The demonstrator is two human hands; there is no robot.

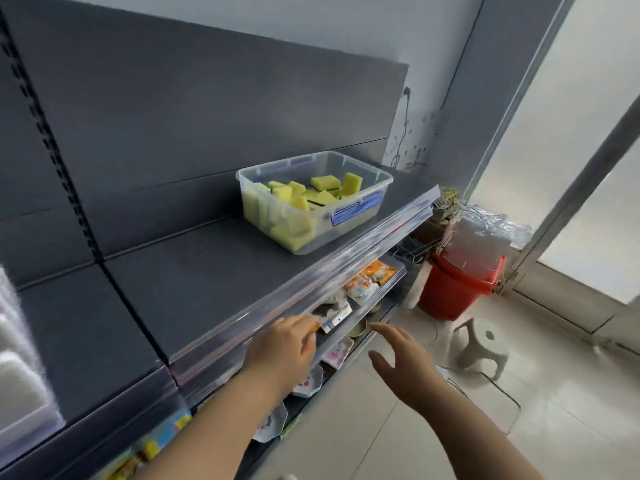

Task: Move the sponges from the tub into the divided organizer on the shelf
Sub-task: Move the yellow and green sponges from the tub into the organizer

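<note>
Your right hand [405, 362] hangs off the shelf [194, 289] front, fingers spread, holding nothing. Your left hand [285, 346] reaches to the clear front rail [346, 268], fingertips blurred; whether they pinch anything cannot be told. The yellow sponges [304, 199] lie heaped in the clear tub [349, 220] on the shelf, well apart from both hands. The white organizer [17, 368] blurs at far left.
</note>
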